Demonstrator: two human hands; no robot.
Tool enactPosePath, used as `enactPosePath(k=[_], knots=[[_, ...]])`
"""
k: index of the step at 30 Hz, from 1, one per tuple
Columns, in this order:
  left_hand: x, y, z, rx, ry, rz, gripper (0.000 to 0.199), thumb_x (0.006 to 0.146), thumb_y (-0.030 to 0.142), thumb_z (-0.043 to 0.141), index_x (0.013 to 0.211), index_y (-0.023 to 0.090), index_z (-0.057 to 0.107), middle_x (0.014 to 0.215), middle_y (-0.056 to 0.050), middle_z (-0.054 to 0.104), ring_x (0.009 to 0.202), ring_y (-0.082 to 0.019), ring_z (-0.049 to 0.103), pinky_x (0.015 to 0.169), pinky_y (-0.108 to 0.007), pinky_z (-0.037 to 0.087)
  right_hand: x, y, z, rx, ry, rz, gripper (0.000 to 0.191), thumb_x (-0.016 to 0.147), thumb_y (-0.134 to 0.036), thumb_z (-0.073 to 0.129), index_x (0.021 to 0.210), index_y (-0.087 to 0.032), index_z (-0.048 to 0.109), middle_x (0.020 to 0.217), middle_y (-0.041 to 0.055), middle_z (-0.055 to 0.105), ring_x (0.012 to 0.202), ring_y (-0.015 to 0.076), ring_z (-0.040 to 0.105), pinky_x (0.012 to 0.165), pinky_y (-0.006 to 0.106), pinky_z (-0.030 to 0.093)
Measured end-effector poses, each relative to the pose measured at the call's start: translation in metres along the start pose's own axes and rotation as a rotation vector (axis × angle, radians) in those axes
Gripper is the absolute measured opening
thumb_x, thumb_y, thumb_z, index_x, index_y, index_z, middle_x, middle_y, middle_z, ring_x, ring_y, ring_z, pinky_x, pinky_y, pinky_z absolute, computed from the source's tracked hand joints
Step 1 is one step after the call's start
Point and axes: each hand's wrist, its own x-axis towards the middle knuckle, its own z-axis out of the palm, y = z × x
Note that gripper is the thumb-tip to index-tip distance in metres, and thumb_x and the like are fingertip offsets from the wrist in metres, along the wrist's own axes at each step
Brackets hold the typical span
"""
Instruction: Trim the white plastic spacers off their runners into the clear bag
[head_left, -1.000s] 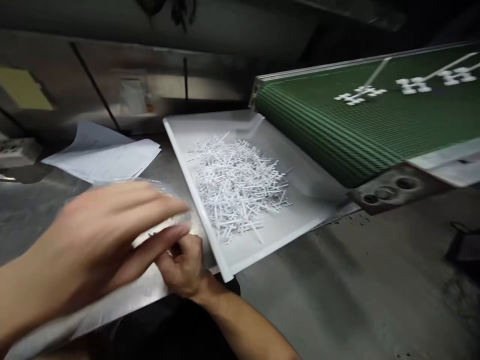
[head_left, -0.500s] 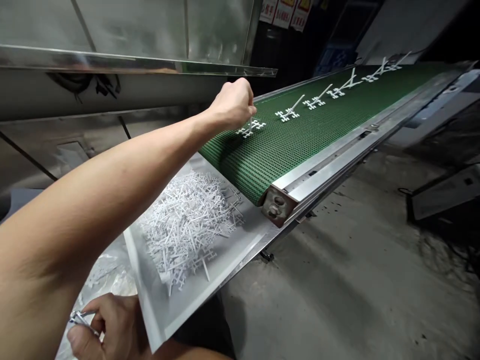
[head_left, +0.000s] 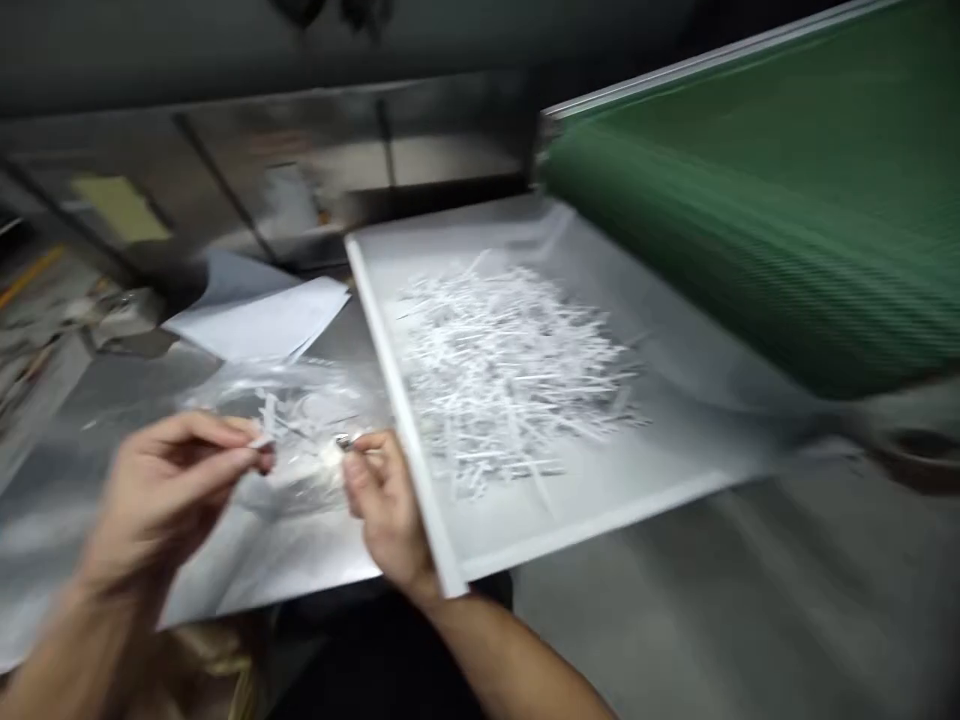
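My left hand [head_left: 176, 480] is closed in a pinch on a small white plastic piece [head_left: 262, 441], blurred by motion. To its right, my right hand [head_left: 388, 505] grips a small metal tool [head_left: 343, 441] between thumb and fingers, beside the tray's left rim. Behind and between both hands lies a clear plastic bag [head_left: 300, 490] with white pieces in it. A heap of thin white branched plastic pieces [head_left: 510, 370] fills the middle of the pale tray [head_left: 630, 510].
A green conveyor belt [head_left: 750, 210] runs at the upper right, its near end above the tray. Folded white sheets [head_left: 262, 315] lie behind the bag on the metal table [head_left: 247, 570]. A yellow paper [head_left: 122, 208] is at the upper left.
The view has swung left and down. My left hand has come back from the belt, where it held a branched white piece, to near my right hand, which still holds the metal tool.
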Motion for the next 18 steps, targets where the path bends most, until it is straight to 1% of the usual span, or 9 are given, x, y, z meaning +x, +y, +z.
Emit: enactPosePath(k=[2, 3, 5, 7, 8, 9, 11, 14, 18], knots=[[-0.046, -0.017, 0.003, -0.059, 0.101, -0.186, 0.023, 0.094, 0.032, 0.087, 0.085, 0.019, 0.071, 0.08, 0.002, 0.081, 0.058, -0.013, 0.077, 0.055, -0.017, 0.066, 0.003, 0.002, -0.001, 0.086, -0.085, 0.06, 0.036, 0.103, -0.062, 0.06, 0.104, -0.028, 0.052, 0.061, -0.0094, 0.04, 0.049, 0.0116, 0.036, 0.047, 0.025, 0.033], [-0.06, -0.024, 0.006, -0.084, 0.132, -0.26, 0.027, 0.091, 0.033, 0.09, 0.082, 0.018, 0.07, 0.082, -0.001, 0.082, 0.063, -0.015, 0.079, 0.059, -0.02, 0.068, 0.006, 0.002, 0.0, 0.117, -0.119, 0.088, 0.038, 0.102, -0.064, 0.063, 0.104, -0.028, 0.051, 0.061, -0.0104, 0.038, 0.049, 0.0108, 0.034, 0.047, 0.025, 0.031], [-0.07, -0.034, 0.01, -0.138, 0.118, -0.364, 0.027, 0.087, 0.031, 0.092, 0.078, 0.016, 0.071, 0.085, -0.004, 0.083, 0.07, -0.017, 0.081, 0.064, -0.022, 0.069, 0.009, 0.003, 0.003, 0.164, -0.147, 0.114, 0.037, 0.101, -0.062, 0.068, 0.104, -0.028, 0.053, 0.06, -0.0114, 0.039, 0.049, 0.0098, 0.033, 0.048, 0.023, 0.031], [-0.066, -0.035, 0.01, -0.155, 0.057, -0.421, 0.016, 0.086, 0.023, 0.09, 0.082, 0.016, 0.077, 0.084, -0.004, 0.083, 0.072, -0.016, 0.081, 0.066, -0.02, 0.066, 0.009, 0.001, 0.006, 0.179, -0.136, 0.096, 0.034, 0.101, -0.055, 0.074, 0.105, -0.026, 0.056, 0.063, -0.0103, 0.047, 0.052, 0.0091, 0.035, 0.05, 0.022, 0.033], [-0.062, -0.034, 0.008, -0.119, 0.019, -0.416, 0.008, 0.087, 0.019, 0.088, 0.088, 0.017, 0.08, 0.084, -0.004, 0.083, 0.074, -0.015, 0.081, 0.067, -0.018, 0.066, 0.009, 0.0, 0.007, 0.171, -0.125, 0.082, 0.031, 0.101, -0.052, 0.075, 0.105, -0.026, 0.058, 0.065, -0.0094, 0.05, 0.053, 0.0088, 0.037, 0.051, 0.022, 0.034], [-0.057, -0.032, 0.006, -0.054, -0.018, -0.386, 0.008, 0.088, 0.016, 0.086, 0.095, 0.018, 0.083, 0.087, -0.003, 0.084, 0.075, -0.015, 0.081, 0.069, -0.018, 0.065, 0.008, -0.001, 0.008, 0.155, -0.119, 0.071, 0.029, 0.101, -0.049, 0.077, 0.104, -0.025, 0.06, 0.067, -0.0086, 0.053, 0.054, 0.0086, 0.039, 0.052, 0.022, 0.036], [-0.049, -0.03, -0.001, 0.084, -0.097, -0.296, 0.016, 0.092, 0.013, 0.081, 0.105, 0.02, 0.085, 0.094, -0.002, 0.086, 0.08, -0.014, 0.082, 0.073, -0.017, 0.064, 0.007, -0.003, 0.009, 0.111, -0.111, 0.071, 0.026, 0.1, -0.044, 0.078, 0.104, -0.025, 0.062, 0.069, -0.0079, 0.055, 0.056, 0.0085, 0.042, 0.054, 0.022, 0.038], [-0.043, -0.032, -0.013, 0.193, -0.186, -0.199, 0.014, 0.096, 0.015, 0.078, 0.105, 0.022, 0.085, 0.096, 0.0, 0.086, 0.082, -0.013, 0.081, 0.073, -0.018, 0.062, 0.006, -0.002, 0.007, 0.092, -0.096, 0.111, 0.021, 0.098, -0.037, 0.08, 0.104, -0.025, 0.063, 0.072, -0.0076, 0.055, 0.057, 0.0082, 0.043, 0.055, 0.022, 0.04], [-0.045, -0.046, -0.025, 0.241, -0.101, -0.226, 0.008, 0.096, 0.019, 0.079, 0.101, 0.023, 0.084, 0.096, 0.0, 0.086, 0.085, -0.014, 0.081, 0.076, -0.021, 0.063, 0.006, 0.003, 0.003, 0.07, -0.011, 0.143, 0.018, 0.097, -0.029, 0.079, 0.108, -0.026, 0.065, 0.083, -0.005, 0.061, 0.063, 0.009, 0.05, 0.058, 0.023, 0.044]])
